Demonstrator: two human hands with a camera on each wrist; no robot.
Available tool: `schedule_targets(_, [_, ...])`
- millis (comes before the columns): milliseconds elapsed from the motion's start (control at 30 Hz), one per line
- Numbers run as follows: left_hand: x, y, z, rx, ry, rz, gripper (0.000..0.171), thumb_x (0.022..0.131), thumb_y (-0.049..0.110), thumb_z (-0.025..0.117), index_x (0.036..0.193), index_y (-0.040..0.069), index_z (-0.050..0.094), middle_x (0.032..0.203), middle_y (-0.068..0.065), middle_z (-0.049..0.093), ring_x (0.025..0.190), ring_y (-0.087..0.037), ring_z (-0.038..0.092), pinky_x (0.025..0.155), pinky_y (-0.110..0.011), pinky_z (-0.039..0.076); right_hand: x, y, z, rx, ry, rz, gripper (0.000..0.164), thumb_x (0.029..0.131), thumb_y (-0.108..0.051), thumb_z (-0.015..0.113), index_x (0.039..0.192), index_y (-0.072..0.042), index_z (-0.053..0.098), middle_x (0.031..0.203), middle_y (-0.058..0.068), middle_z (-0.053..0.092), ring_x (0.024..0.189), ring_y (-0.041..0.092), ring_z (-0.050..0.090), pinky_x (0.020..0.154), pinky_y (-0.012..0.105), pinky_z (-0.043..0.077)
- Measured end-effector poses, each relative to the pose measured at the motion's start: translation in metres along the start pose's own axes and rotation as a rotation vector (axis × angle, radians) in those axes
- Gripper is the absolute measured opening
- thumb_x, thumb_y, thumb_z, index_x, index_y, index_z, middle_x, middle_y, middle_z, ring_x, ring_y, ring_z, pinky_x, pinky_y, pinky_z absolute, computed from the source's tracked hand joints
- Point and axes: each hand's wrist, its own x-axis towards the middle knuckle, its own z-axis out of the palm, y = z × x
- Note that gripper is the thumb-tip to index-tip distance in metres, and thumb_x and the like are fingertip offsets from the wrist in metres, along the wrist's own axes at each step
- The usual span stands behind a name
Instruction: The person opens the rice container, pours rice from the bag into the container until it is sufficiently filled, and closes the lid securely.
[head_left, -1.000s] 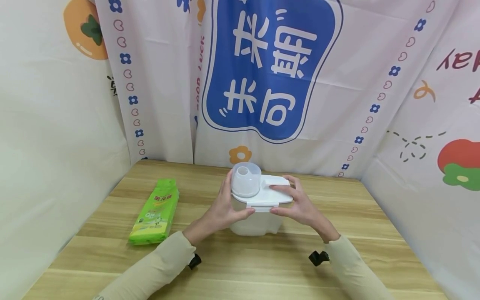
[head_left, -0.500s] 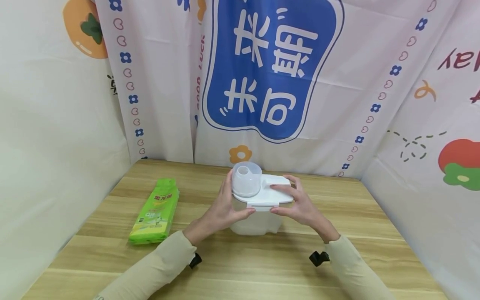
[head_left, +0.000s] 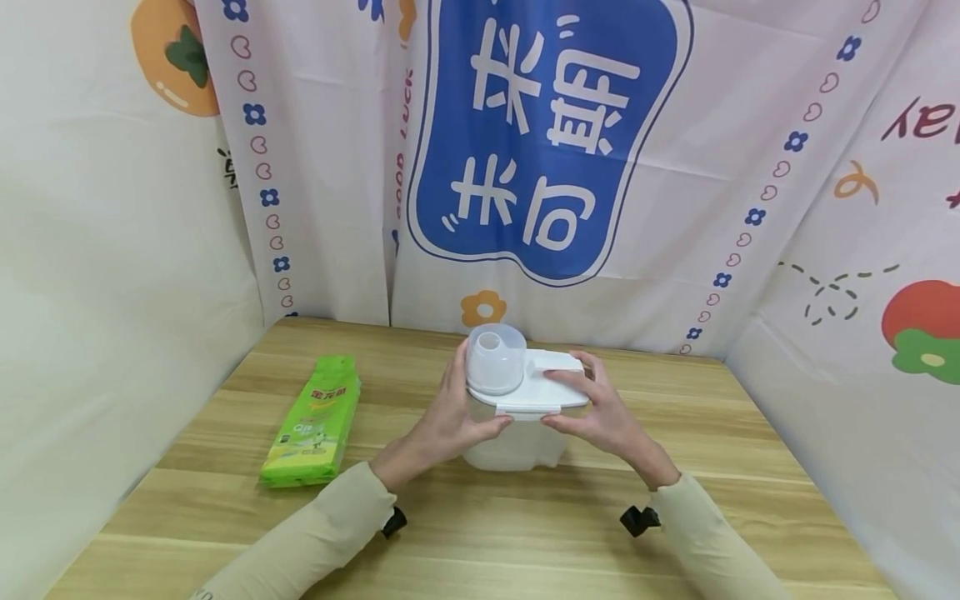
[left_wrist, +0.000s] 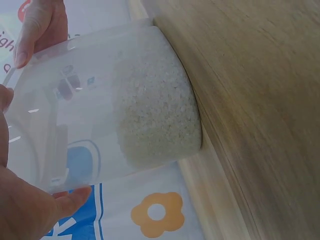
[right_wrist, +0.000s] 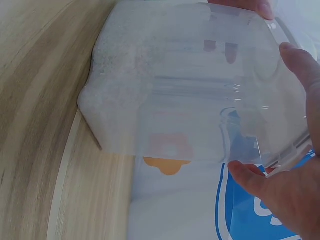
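A translucent rice container [head_left: 517, 448] stands upright on the wooden table, partly filled with white rice [left_wrist: 155, 100]. Its white lid [head_left: 536, 387] bears a clear measuring cup [head_left: 495, 367] on the left. My left hand [head_left: 450, 421] grips the upper left side, fingers round the back beside the cup. My right hand [head_left: 606, 415] holds the lid's right side, fingers over the top and far edge. Both thumbs meet the ends of the white front clasp [head_left: 528, 410]. In the wrist views, the rice fills only the lower part.
A green and yellow food packet [head_left: 313, 425] lies on the table [head_left: 510, 542] to the left. Printed white cloth [head_left: 330, 167] hangs behind and along both sides. Black wrist mounts [head_left: 639, 521] stick out below the sleeves.
The front clasp looks narrower now, tilted slightly up and outward under the thumbs. Both hands keep their places on the container; the head view has shifted slightly.
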Motion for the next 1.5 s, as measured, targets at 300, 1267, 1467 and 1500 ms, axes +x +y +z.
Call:
schedule_targets(300, [-0.001, 0.000, 0.002, 0.007, 0.015, -0.005, 0.125, 0.070, 0.020, 0.088, 0.157, 0.013, -0.001, 0.152, -0.016, 0.031, 0.132, -0.028, 0.042, 0.114, -0.049, 0.037, -0.001, 0.000, 0.004, 0.003, 0.037, -0.014, 0.057, 0.073, -0.018, 0.087, 0.126, -0.021, 0.065, 0.147, 0.019, 0.031, 0.130, 0.030, 0.038, 0.095, 0.031, 0.043])
schedule_targets(1267, [0.002, 0.003, 0.009, 0.013, 0.094, -0.013, 0.121, 0.066, 0.020, 0.086, 0.156, 0.017, 0.006, 0.151, -0.010, 0.033, 0.130, -0.022, 0.042, 0.109, -0.046, 0.042, 0.000, -0.040, 0.004, 0.015, 0.138, -0.050, 0.054, 0.066, 0.000, 0.083, 0.115, 0.001, 0.061, 0.137, 0.039, 0.033, 0.124, 0.046, 0.042, 0.095, 0.029, 0.040])
schedule_targets(1467, [0.002, 0.004, 0.010, 0.012, 0.095, -0.020, 0.120, 0.066, 0.020, 0.086, 0.156, 0.018, 0.006, 0.150, -0.010, 0.034, 0.130, -0.023, 0.042, 0.110, -0.047, 0.042, 0.000, -0.017, 0.011, 0.016, 0.134, -0.016, 0.056, 0.067, -0.003, 0.084, 0.117, 0.000, 0.061, 0.141, 0.037, 0.030, 0.125, 0.045, 0.041, 0.096, 0.030, 0.039])
schedule_targets(1500, [0.002, 0.005, 0.010, 0.009, 0.092, -0.023, 0.120, 0.067, 0.020, 0.086, 0.156, 0.018, 0.006, 0.150, -0.010, 0.033, 0.130, -0.023, 0.042, 0.110, -0.047, 0.042, -0.001, -0.013, 0.012, 0.011, 0.132, -0.013, 0.056, 0.066, -0.003, 0.084, 0.118, 0.000, 0.061, 0.142, 0.036, 0.029, 0.126, 0.045, 0.041, 0.096, 0.031, 0.039])
